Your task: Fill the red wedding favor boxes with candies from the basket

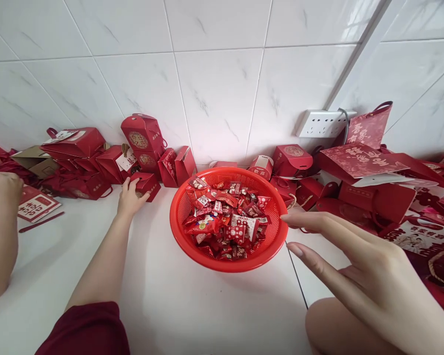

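Observation:
My left hand [129, 197], at the end of a forearm with a maroon sleeve, grips a small red box [151, 186] from above, with fingers at its top and thumb at its front. A red perforated basket [225, 266] full of wrapped candies [235, 231] stands in the middle. My right hand [370, 266] is raised close to the camera at the basket's right. Its index finger and thumb are apart, with nothing between them. The index fingertip overlaps the basket's right rim in the view; whether it touches is unclear.
Another person's closed hand [2, 197] is at the left edge, a bit of red beside it. Red gift boxes [142, 133] line the tiled wall, with more piled [377, 197] at right. A red card [35, 204] and thin strip [41, 222] lie left. A power strip [323, 123] is on the wall.

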Demonstrator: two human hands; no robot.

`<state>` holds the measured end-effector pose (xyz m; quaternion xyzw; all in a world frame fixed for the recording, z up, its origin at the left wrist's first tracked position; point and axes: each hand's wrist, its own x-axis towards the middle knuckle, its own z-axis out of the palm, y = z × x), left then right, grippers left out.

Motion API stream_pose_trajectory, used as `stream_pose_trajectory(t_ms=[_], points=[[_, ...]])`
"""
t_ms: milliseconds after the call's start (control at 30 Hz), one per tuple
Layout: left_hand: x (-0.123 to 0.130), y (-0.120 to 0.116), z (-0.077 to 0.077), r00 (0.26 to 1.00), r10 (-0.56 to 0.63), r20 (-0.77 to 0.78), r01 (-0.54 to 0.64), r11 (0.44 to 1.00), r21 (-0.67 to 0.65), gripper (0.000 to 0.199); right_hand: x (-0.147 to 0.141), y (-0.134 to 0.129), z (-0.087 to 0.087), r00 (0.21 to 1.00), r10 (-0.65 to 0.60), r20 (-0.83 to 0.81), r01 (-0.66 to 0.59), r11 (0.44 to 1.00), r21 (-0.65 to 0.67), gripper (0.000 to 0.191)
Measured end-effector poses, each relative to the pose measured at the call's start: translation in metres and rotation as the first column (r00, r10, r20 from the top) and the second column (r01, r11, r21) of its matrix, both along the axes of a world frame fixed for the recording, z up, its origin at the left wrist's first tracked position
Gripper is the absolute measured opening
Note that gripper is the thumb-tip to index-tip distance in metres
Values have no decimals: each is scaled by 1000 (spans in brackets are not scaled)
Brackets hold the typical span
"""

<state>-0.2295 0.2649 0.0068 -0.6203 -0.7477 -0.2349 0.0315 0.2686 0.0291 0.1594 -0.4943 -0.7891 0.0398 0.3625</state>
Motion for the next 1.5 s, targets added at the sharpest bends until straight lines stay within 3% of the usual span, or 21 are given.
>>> stream_pose_trajectory(t_ms=[400, 600, 767, 867, 1000, 1067, 1133, 1233, 1333, 1500], points=[[18, 18, -3, 999, 31, 16, -30, 999, -46, 85, -5, 10, 1, 999, 8, 53, -6, 999, -40, 24], [21, 24, 1, 999, 13, 31, -11, 997, -76, 89, -2, 20, -1, 993, 68, 92, -49, 979, -195, 27], [30, 20, 10, 997, 75, 36, -69, 986, -153, 99, 20, 42, -13, 994, -85, 67, 103, 940, -325, 33], [57, 6, 21, 993, 107, 38, -104, 992, -70, 94, 42, 52, -22, 966, -243, 87, 257, 883, -393, 35], [119, -23, 45, 997, -80, 10, 79, 995, 68, 78, 68, 61, -29, 870, -462, 173, 489, 755, -437, 34], [152, -39, 57, 966, -257, -20, 258, 966, 21, 65, 79, 69, -33, 829, -517, 213, 553, 699, -454, 34], [180, -51, 65, 925, -379, -22, 377, 924, -69, 57, 88, 80, -41, 817, -526, 235, 570, 677, -467, 34], [206, -60, 67, 884, -468, -8, 457, 866, -203, 54, 100, 100, -59, 825, -532, 190, 549, 675, -494, 30], [213, -59, 59, 857, -515, -11, 491, 823, -286, 50, 107, 121, -79, 841, -531, 100, 499, 694, -519, 21], [205, -59, 47, 798, -600, 54, 586, 752, -301, 53, 98, 159, -104, 856, -505, -113, 413, 798, -439, 26]])
